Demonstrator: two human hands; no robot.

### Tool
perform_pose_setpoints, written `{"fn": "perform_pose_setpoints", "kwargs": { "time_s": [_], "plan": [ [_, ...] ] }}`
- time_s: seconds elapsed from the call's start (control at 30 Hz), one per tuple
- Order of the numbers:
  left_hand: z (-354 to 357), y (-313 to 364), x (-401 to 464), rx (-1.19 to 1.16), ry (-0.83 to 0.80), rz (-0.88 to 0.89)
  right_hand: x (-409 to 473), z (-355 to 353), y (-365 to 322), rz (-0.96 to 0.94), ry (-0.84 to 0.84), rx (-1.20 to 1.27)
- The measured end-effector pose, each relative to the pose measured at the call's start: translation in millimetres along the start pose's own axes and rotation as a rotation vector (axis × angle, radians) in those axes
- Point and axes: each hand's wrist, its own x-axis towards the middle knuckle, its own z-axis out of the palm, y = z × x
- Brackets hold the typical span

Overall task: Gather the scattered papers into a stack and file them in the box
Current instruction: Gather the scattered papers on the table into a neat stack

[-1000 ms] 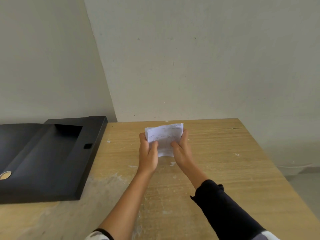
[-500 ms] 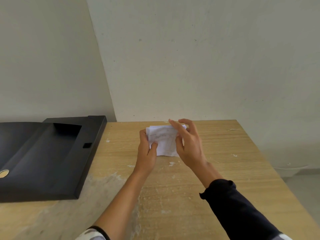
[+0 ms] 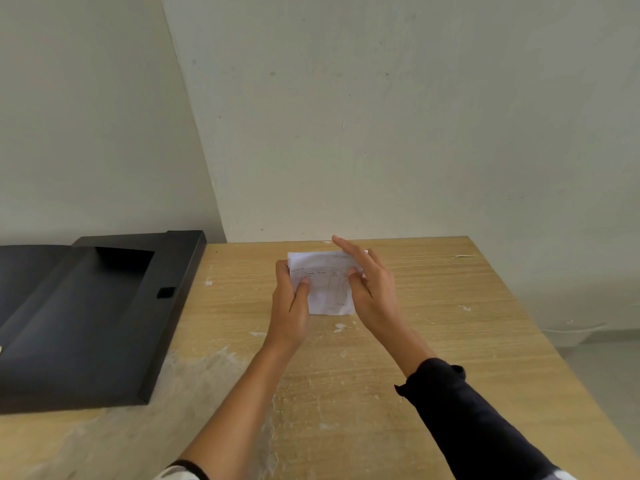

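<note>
Papers (image 3: 327,289): small white stack with handwritten table lines, held just above the wooden surface (image 3: 450,341), at 12 o'clock from the viewer, near the far wall.
Left hand (image 3: 291,303): closed on the stack's left edge, thumb on top, fingers underneath.
Right hand (image 3: 367,282): mostly open, fingers stretched flat over the stack's top right corner, thumb resting on the sheet; pressing or patting, not gripping.
Box (image 3: 104,306): black, lid open, empty as far as visible, at 9 to 10 o'clock from the papers, well apart from them, lying on the same surface.
Step in hand: likely squaring the gathered sheets before filing.
Doing it well: keep the left grip firm, tap the loose edges level with the flat right palm, then carry the stack leftward and lay it flat inside the open tray.
Risk: thin sheets, likely to fan out or slip if the grip loosens.
</note>
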Motion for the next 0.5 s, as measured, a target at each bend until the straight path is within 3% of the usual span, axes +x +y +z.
{"fn": "perform_pose_setpoints", "kwargs": {
  "time_s": [0.2, 0.5],
  "plan": [
    [1, -4, -1, -0.006, 0.022, -0.009, -5, 5, 7, 0.234, 0.030, 0.359],
    [8, -14, -8, -0.015, 0.105, -0.114, -22, 37, 11, 0.306, 0.082, 0.440]
  ]
}}
